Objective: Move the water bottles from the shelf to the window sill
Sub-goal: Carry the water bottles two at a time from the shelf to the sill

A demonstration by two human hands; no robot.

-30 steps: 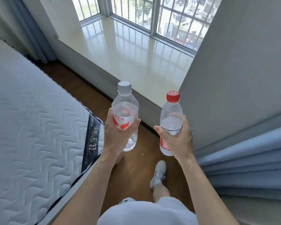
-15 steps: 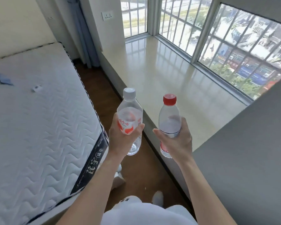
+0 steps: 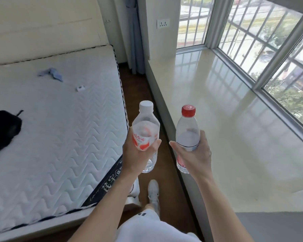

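Left hand (image 3: pixel 138 154) grips the white-capped bottle (image 3: pixel 146 130); right hand (image 3: pixel 193 152) grips the red-capped bottle (image 3: pixel 187 131). Both bottles stand upright. The window sill (image 3: pixel 225 119) lies to the right, nearer the right hand.

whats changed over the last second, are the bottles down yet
The person has turned and stepped along the window sill, bringing both bottles nearer to it; the red-capped bottle now shows against the sill's edge. More of the mattress has come into view. Unchanged: the left hand grips the white-capped bottle, the right hand the red-capped one, both upright, neither set down.
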